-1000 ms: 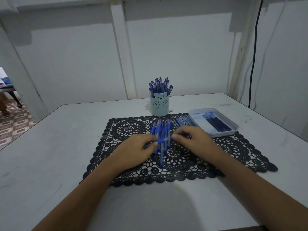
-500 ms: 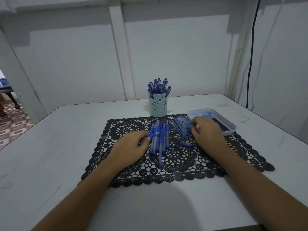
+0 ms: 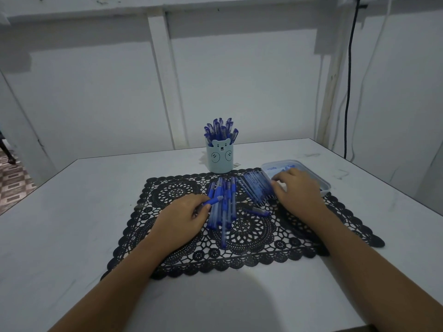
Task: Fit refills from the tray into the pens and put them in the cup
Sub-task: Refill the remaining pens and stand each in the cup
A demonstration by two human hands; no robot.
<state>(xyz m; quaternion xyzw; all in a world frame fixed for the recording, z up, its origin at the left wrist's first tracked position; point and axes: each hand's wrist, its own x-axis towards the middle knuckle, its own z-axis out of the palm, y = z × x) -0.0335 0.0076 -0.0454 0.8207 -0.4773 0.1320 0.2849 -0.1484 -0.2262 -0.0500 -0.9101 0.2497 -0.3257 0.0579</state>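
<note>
My left hand (image 3: 185, 215) rests on the black lace mat (image 3: 167, 190) and grips a blue pen barrel (image 3: 214, 200) that points up and to the right. Beside it lies a pile of blue pens (image 3: 224, 207). My right hand (image 3: 296, 189) reaches over the near edge of the white tray (image 3: 322, 184), its fingers over the blue refills (image 3: 286, 168); whether they hold one is hidden. A row of clear pen parts (image 3: 255, 186) lies left of the tray. The pale blue bear cup (image 3: 219, 156) stands behind the mat, full of several capped pens.
A loose dark pen piece (image 3: 257, 210) lies on the mat between my hands. The white table (image 3: 72, 212) ends at a wall behind the cup. A black cable (image 3: 348, 92) hangs down the right wall. The table's left edge drops to a tiled floor.
My right hand has left the pen held by my left hand and moved right and away to the tray. My left hand has stayed on the mat with the barrel.
</note>
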